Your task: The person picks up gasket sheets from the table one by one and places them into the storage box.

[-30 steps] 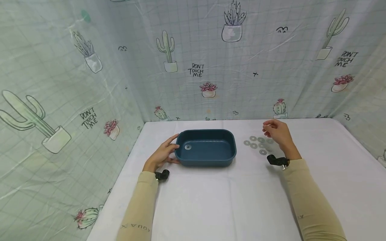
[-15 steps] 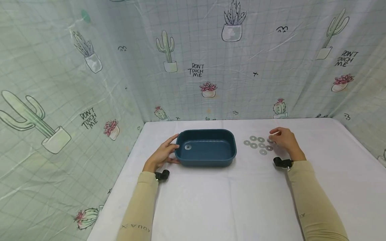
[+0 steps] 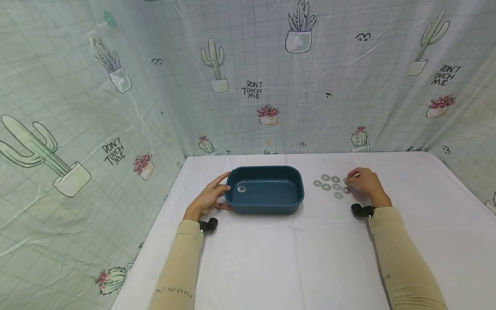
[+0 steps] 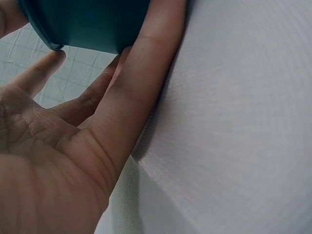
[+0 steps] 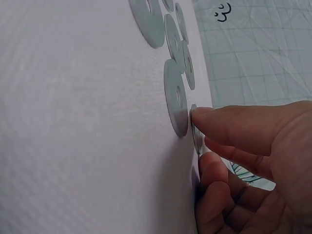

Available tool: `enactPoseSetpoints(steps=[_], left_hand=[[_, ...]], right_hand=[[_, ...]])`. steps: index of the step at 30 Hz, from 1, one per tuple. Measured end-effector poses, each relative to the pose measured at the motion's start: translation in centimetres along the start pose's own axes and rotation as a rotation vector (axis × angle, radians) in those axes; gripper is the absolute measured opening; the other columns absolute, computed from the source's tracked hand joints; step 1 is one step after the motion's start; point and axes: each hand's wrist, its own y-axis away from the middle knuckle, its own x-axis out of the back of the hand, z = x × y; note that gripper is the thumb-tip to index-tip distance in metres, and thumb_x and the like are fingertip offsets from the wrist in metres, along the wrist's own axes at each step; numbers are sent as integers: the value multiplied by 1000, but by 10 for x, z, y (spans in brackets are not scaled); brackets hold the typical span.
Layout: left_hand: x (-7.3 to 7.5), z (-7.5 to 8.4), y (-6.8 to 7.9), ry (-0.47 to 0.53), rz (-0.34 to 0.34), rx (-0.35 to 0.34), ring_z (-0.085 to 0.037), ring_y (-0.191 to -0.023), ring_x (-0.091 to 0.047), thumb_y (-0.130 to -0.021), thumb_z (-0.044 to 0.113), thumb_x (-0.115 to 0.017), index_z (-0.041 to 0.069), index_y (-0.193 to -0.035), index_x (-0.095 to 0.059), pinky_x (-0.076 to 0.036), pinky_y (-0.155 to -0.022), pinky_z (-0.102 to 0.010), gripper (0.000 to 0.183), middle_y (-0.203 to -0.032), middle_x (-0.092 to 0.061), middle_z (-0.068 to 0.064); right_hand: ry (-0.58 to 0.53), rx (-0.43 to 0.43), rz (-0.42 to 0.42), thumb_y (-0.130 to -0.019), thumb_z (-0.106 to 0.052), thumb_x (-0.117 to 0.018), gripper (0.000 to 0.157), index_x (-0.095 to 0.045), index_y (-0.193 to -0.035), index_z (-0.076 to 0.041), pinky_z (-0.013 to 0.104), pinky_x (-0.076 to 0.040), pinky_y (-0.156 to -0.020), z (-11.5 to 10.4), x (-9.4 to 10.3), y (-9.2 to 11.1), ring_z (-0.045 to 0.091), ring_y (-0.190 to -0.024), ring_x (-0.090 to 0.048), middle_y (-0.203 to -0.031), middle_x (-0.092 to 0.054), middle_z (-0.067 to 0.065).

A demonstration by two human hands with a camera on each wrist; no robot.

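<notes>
A dark blue rectangular basin (image 3: 267,210) stands on the table's left half, one flat metal washer (image 3: 242,189) lying inside near its left end. My left hand (image 3: 209,196) grips that end, thumb over the rim and fingers along the outer wall. The left wrist view shows its fingers (image 4: 141,73) against the blue side. To the right, my right hand (image 3: 368,185) is at the edge of a group of washers (image 3: 326,187). In the right wrist view, its thumb and a finger pinch a washer (image 5: 196,129) at the tabletop. Part of that washer is hidden by the thumb.
Several grey washers lie flat and close together right of the basin, among them a near one (image 3: 338,195). A white cloth (image 3: 263,262) covers the table. Behind it and to the left hangs a curtain (image 3: 232,120) printed with cacti.
My right hand has come down from above the washers, toward me and slightly right, and its fingers have closed on a washer. The left hand and basin stay in place.
</notes>
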Motion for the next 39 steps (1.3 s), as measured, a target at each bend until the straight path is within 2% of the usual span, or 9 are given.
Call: enactPoseSetpoints(steps=[5, 11, 26, 39], left_hand=[[0, 0, 1, 3, -3, 0, -42, -142, -46, -105, 18, -53, 40, -158, -35, -62, -82, -59, 60, -156, -41, -20], [-1, 1, 1, 4, 0, 2, -43, -142, -47, -105, 18, -54, 40, -158, -34, -62, -82, -59, 61, -156, -42, -21], [-1, 0, -1, 12, -8, -5, -41, -139, -49, -105, 16, -52, 39, -159, -34, -62, -82, -59, 61, -149, -43, -24], [-1, 0, 1, 23, -9, -8, -43, -141, -48, -105, 16, -53, 38, -159, -34, -61, -82, -60, 62, -151, -43, -25]], right_hand=[[17, 21, 1, -99, -25, -62, 37, -60, -120, 5, 46, -48, -80, 1, 0, 0, 39, -99, -54, -117, -58, 29], [20, 30, 3, -98, -25, -63, 36, -60, -115, 6, 43, -48, -78, 0, 1, 2, 36, -94, -55, -108, -62, 25], [21, -8, -27, -100, -21, -59, 36, -55, -119, 9, 48, -49, -83, -4, 0, 3, 38, -99, -54, -116, -58, 29], [36, 63, 11, -98, -17, -61, 33, -54, -119, 8, 47, -47, -83, -2, -2, 3, 37, -98, -52, -110, -56, 26]])
